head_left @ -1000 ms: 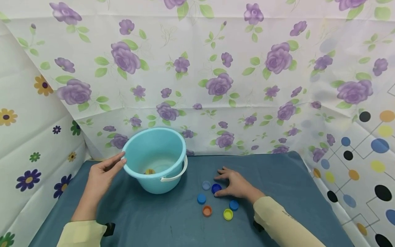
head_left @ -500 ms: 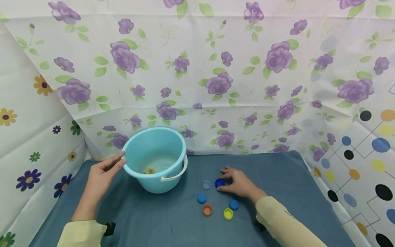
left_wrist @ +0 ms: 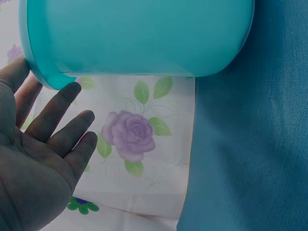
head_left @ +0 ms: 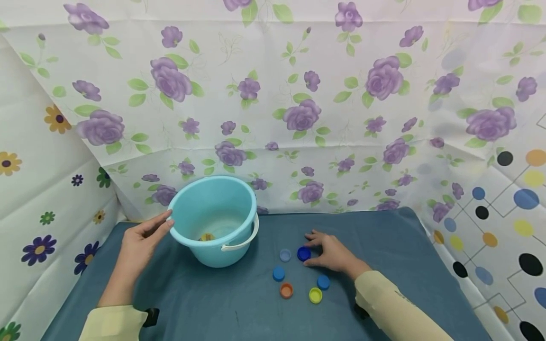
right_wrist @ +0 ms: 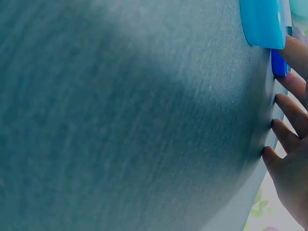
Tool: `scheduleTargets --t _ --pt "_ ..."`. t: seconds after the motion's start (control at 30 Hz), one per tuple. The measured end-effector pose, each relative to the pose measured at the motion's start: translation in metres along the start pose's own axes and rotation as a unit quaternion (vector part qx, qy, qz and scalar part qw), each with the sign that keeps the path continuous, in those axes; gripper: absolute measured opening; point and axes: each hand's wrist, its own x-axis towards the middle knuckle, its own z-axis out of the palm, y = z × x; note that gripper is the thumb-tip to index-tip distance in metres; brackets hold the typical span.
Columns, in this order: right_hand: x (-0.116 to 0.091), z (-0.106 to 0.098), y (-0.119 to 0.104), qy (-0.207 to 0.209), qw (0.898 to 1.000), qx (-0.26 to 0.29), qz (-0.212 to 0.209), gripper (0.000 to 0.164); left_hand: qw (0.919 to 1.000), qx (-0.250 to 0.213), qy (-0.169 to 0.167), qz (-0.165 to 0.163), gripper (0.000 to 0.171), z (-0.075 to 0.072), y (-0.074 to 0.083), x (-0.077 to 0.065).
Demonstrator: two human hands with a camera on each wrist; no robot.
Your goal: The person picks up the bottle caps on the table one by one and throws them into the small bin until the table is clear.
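Note:
A light-blue bucket (head_left: 222, 255) stands upright at the left of the cloth-covered table. At its left rim is my left hand (head_left: 145, 241), thumb and index fingertip touching the edge. The left wrist view shows the other fingers of this hand (left_wrist: 43, 159) spread beside the bucket (left_wrist: 144, 38). My right hand (head_left: 334, 253) is low over the cloth, thumb and index finger on either side of a dark blue bottle cap (head_left: 304, 254). In the right wrist view, the cap (right_wrist: 278, 63) sits between those two fingertips, close to the cloth.
Round the right hand lie a pale blue cap (head_left: 285, 255), two mid-blue caps (head_left: 278, 273), an orange cap (head_left: 286, 291) and a yellow cap (head_left: 315, 296). Inside the bucket is a small yellow item (head_left: 207, 236). A flowered sheet (head_left: 273, 94) hangs behind.
The right hand and the dark blue cap have shifted slightly right and away from me, mostly in the first half second. The left hand and bucket stay in place.

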Motion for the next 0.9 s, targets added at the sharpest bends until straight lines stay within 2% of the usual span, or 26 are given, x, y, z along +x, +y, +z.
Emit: scheduleTargets --t 0.43,0.63,0.9 --pt "-0.001 -0.005 0.001 0.003 1.0 0.005 0.001 0.043 1.0 -0.007 -0.001 0.004 0.056 0.0 -0.001 0.0" --pt "-0.001 -0.012 -0.007 0.004 1.0 0.011 0.028 0.041 0.9999 -0.007 -0.005 0.007 0.056 0.0 -0.001 0.0" --pt "0.001 -0.027 -0.022 0.023 0.999 0.01 0.025 0.046 0.9999 -0.006 -0.009 0.005 0.059 -0.001 0.0 -0.002"
